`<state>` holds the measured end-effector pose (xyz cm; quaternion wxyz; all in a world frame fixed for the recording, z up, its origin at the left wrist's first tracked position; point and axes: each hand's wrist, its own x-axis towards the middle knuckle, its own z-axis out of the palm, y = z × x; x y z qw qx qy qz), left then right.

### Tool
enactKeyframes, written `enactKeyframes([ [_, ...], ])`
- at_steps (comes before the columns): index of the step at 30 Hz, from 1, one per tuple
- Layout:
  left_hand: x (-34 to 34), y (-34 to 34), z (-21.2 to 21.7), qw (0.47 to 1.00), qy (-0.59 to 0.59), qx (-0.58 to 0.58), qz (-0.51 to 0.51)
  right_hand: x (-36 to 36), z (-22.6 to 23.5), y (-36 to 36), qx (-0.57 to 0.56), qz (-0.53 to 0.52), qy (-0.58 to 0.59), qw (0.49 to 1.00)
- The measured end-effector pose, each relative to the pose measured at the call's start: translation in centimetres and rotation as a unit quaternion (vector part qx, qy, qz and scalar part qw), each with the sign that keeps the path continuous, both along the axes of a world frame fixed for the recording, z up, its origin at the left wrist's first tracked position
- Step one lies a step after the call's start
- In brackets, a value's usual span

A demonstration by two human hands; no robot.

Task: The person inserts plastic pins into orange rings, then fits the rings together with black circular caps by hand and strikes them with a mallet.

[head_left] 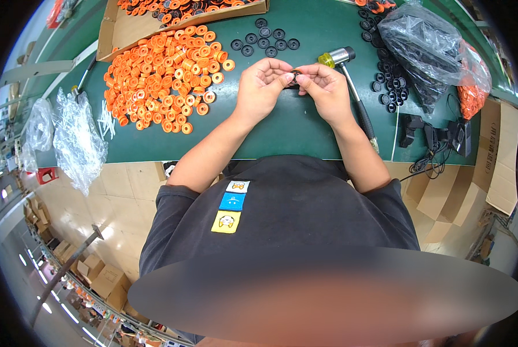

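My left hand (263, 88) and my right hand (328, 92) meet above the green table, thumbs and fingertips pinching a small black round part (295, 78) between them. A thin orange or yellowish edge shows on it; the fingers cover most of the rest. Just beyond my hands lies a loose group of black discs (263, 43). Close to my right hand rests a mallet (344, 56) with a yellow face, its black grip running toward the table's front edge. Left of my left hand spreads a big heap of orange ring-shaped parts (166, 81).
An open cardboard box (115, 29) holding orange and black parts stands behind the heap. Black caps (393, 87) and a clear plastic bag of black parts (421, 52) lie at the right, near black adapters with cables (438, 141). Crumpled plastic (80, 130) hangs over the left edge.
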<state>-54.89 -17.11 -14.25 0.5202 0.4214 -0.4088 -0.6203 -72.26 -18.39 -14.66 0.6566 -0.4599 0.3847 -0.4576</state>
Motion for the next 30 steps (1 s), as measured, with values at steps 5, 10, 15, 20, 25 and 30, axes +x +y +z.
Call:
enactKeyframes([
  [5, 0.03, -0.18, 0.03, 1.000, 0.009, 0.012, 0.002, 0.08, -0.15, -0.17, 0.009, 0.006, -0.007, 1.000],
  [10, 0.00, -0.13, -0.07, 1.000, 0.018, 0.025, -0.004, -0.02, -0.23, -0.10, -0.007, 0.005, -0.001, 1.000],
  [15, 0.13, -0.12, 0.34, 0.998, 0.033, 0.046, -0.017, -0.06, -0.07, -0.07, 0.035, -0.001, -0.057, 0.998],
  [20, 0.22, -0.08, 0.13, 0.998, 0.034, 0.047, -0.020, -0.09, 0.04, -0.04, 0.052, -0.001, -0.074, 0.996],
  [25, 0.10, -0.11, 0.43, 0.998, 0.038, 0.041, -0.019, -0.08, -0.12, -0.09, 0.020, -0.009, -0.070, 0.997],
  [30, 0.16, 0.03, 0.56, 0.998, 0.053, 0.029, -0.026, -0.12, -0.02, -0.13, 0.016, -0.011, -0.071, 0.997],
])
